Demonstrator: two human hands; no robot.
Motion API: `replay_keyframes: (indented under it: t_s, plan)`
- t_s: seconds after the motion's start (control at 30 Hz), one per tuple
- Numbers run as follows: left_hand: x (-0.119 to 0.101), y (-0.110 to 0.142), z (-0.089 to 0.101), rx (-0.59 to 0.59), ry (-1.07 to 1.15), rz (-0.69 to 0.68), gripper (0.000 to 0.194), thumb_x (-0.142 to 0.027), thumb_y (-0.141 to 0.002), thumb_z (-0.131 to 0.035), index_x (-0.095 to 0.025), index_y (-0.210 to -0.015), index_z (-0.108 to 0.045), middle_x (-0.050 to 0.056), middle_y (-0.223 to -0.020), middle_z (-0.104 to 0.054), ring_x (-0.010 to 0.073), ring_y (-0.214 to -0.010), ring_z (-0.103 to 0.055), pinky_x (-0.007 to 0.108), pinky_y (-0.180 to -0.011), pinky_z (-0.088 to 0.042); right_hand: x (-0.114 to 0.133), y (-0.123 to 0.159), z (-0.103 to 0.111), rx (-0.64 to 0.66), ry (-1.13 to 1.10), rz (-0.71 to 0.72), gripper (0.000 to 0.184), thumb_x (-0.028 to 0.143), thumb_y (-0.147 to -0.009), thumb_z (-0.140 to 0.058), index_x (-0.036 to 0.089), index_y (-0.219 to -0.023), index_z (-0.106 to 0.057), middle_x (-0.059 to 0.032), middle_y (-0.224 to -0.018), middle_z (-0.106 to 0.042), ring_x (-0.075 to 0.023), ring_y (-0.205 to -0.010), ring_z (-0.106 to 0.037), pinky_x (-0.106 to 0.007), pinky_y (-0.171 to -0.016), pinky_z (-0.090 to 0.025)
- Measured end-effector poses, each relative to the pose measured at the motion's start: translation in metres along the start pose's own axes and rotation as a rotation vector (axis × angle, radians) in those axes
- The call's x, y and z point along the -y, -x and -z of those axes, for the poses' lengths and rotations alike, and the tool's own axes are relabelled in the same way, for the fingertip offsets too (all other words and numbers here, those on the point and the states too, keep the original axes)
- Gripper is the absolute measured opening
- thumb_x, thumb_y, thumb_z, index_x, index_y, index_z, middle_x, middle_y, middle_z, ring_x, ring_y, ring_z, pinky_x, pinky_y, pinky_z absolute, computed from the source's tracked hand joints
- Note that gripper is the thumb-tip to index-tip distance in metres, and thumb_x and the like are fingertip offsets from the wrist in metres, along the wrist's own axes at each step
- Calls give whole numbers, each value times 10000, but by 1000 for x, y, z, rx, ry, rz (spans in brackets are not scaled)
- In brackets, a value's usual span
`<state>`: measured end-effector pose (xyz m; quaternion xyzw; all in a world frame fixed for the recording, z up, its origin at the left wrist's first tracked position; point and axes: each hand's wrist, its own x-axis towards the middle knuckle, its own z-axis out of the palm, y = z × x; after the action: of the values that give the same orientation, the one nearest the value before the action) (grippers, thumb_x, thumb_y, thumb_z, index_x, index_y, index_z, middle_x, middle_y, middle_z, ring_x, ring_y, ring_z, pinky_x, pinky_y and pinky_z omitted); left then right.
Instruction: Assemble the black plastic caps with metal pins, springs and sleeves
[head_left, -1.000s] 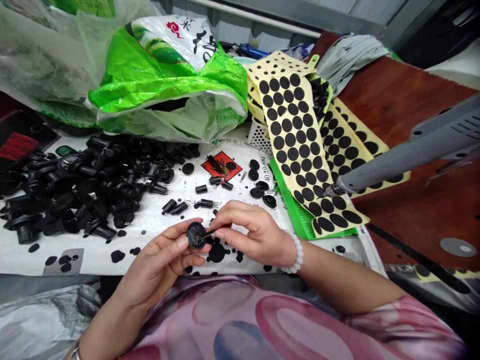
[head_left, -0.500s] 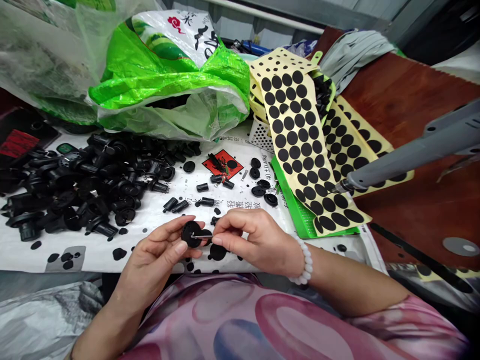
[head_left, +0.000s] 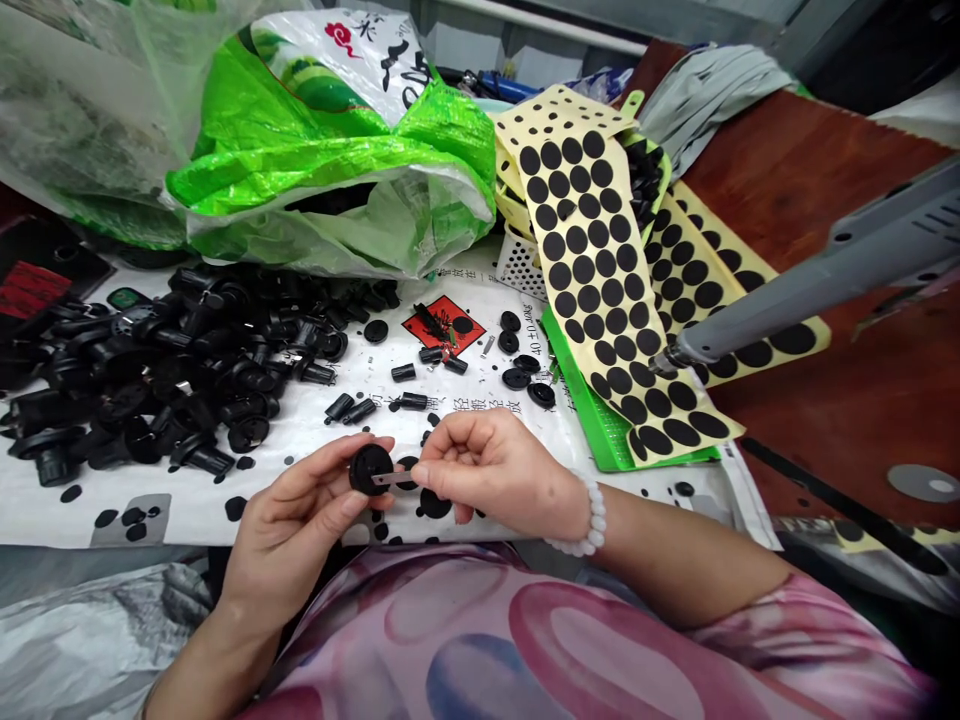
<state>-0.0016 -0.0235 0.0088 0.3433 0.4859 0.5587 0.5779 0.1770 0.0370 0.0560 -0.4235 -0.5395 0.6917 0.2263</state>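
Observation:
My left hand (head_left: 300, 525) pinches a small round black plastic part (head_left: 368, 467) between thumb and fingers, just above the near edge of the white sheet (head_left: 300, 440). My right hand (head_left: 487, 470), with a white bead bracelet at the wrist, is closed on a thin metal pin (head_left: 390, 479) whose tip touches the black part. Loose black discs lie on the sheet under both hands.
A heap of black plastic parts (head_left: 150, 370) covers the left. A green and clear plastic bag (head_left: 322, 160) lies behind. Yellow sheets of black round pads (head_left: 600, 270) drape over a green tray (head_left: 600, 430). A grey tool (head_left: 810, 290) reaches in from the right over the brown table (head_left: 825, 200).
The black part has turned from its hollow side to its closed side and moved slightly left. The right hand's pin stays against it. The view shifted a little.

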Motion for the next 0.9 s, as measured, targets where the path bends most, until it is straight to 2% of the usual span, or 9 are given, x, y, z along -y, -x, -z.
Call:
replay_keyframes:
  t_s: [0.1, 0.2, 0.3, 0.43, 0.63, 0.77, 0.9]
  plan:
    - [2, -2, 1, 71, 142, 41, 317, -233, -697, -735, -255, -1008, -677, 53, -1014, -711, 148, -632, -676, 249, -630, -565, 2, 1, 1, 20, -30, -3, 177, 281, -701, -661, 141, -669, -557, 68, -477, -489, -53, -371, -501, -127, -341, -360]
    - [2, -4, 0, 60, 207, 63, 315, -246, -699, -735, -254, -1009, -678, 54, -1011, -710, 151, -670, -680, 233, -625, -566, 3, 1, 2, 9, -30, 12, 178, 285, -705, -652, 139, -675, -554, 66, -487, -499, -48, -366, -496, -126, -340, -363]
    - [4, -5, 1, 57, 186, 64, 307, -223, -703, -727, -228, -1006, -681, 72, -1020, -705, 179, -758, -679, 242, -632, -570, 2, 0, 2, 4, -13, 15, 176, 284, -704, -649, 141, -672, -551, 64, -494, -505, -44, -364, -493, -122, -336, -356]
    - [8, -5, 3, 59, 96, 59, 326, -187, -709, -714, -216, -1031, -672, 80, -1039, -699, 167, -718, -673, 265, -655, -568, 1, -1, 2, 1, 19, -20, 164, 268, -700, -645, 140, -659, -551, 68, -486, -499, -40, -357, -486, -118, -331, -347]
    - [5, -1, -1, -33, -27, -55, 331, -174, -704, -715, -209, -1030, -670, 77, -1073, -689, 162, -708, -671, 271, -716, -551, 0, -3, 1, -10, -16, -40, 203, 273, -657, -703, 145, -638, -546, 82, -431, -474, -49, -343, -480, -119, -320, -344]
    - [6, -5, 3, 44, 67, -21, 334, -191, -715, -711, -242, -1042, -662, 66, -1054, -698, 167, -703, -680, 275, -687, -559, 2, -3, 0, -4, -53, -32, 219, 292, -645, -706, 145, -633, -544, 83, -446, -473, -49, -342, -487, -126, -328, -375]
    - [6, -7, 6, 44, 55, 11, 328, -197, -717, -710, -241, -1039, -664, 70, -1063, -695, 174, -708, -681, 282, -687, -561, 3, -4, 1, -1, -31, -15, 173, 263, -670, -668, 148, -642, -543, 84, -444, -474, -46, -345, -490, -118, -329, -369]
